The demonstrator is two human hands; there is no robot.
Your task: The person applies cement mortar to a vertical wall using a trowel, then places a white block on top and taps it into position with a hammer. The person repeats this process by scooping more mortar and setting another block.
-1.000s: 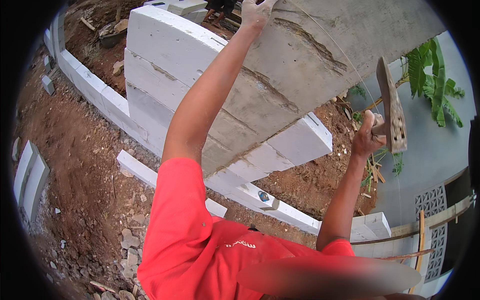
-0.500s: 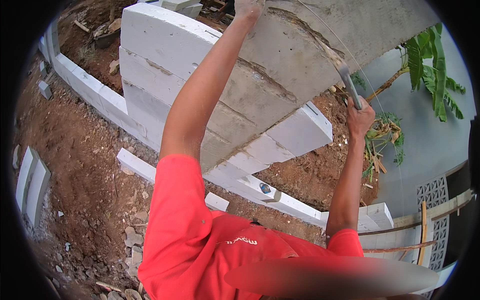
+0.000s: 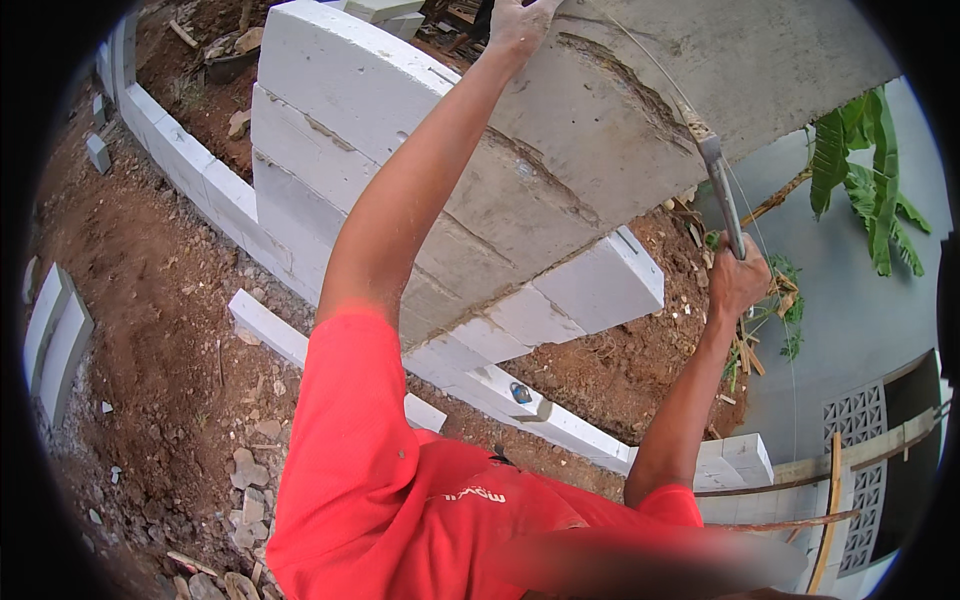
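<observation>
Swung leftward since earlier, the flat tool [image 3: 722, 190] juts up-left from the right hand [image 3: 740, 282]; that hand grips it.

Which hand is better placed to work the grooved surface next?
Right, likely: the right hand grips the tool, its far end overlapping the grooved surface. The left hand, partly out of frame, shows no tool.

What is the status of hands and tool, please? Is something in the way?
Right hand grips tool; left hand at grey wall, partly out of frame. Tool's head by grey wall, contact unclear. String runs close to tool, possibly in the way.
</observation>
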